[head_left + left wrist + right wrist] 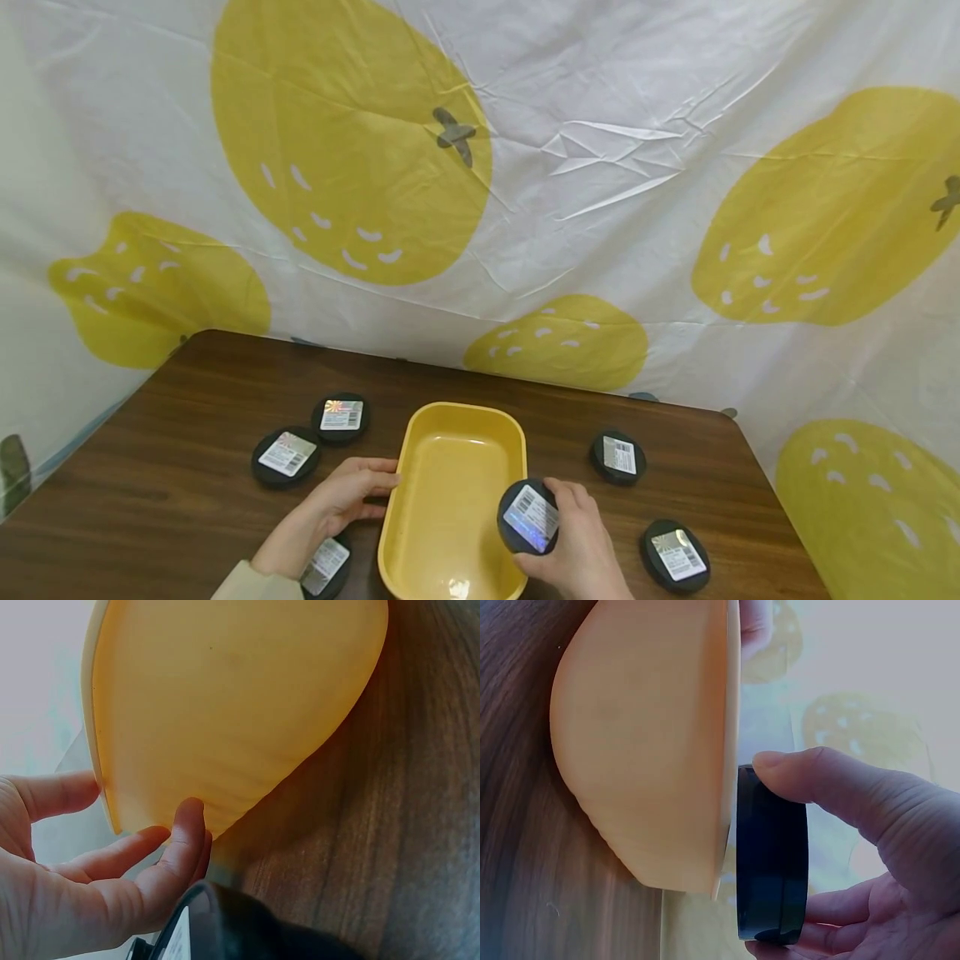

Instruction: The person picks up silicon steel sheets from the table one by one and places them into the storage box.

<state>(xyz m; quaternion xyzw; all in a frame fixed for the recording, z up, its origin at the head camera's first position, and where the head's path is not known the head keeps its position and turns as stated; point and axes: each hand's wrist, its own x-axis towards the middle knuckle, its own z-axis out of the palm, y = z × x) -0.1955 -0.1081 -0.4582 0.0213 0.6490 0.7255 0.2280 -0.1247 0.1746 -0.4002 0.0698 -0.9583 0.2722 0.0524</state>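
In the head view, my right hand (577, 537) holds a round black flat container (528, 517) with a white and silver label, between thumb and fingers, over the right rim of a yellow rectangular tub (450, 500). The right wrist view has this black container (772, 855) gripped by its edges, close above the tub's rim (733, 712). With its fingers, my left hand (348, 496) touches the tub's left side. Fingertips (187, 817) meet the outer wall below the rim in the left wrist view. Another labelled black container (326, 567) lies under my left wrist, partly hidden.
On the brown wooden table (187, 400), two more black containers, a nearer one (285, 457) and a farther one (341, 417), lie left of the tub. To the right lie another two, one farther (618, 457) and one nearer (675, 556). A lemon-print cloth (585, 208) hangs behind.
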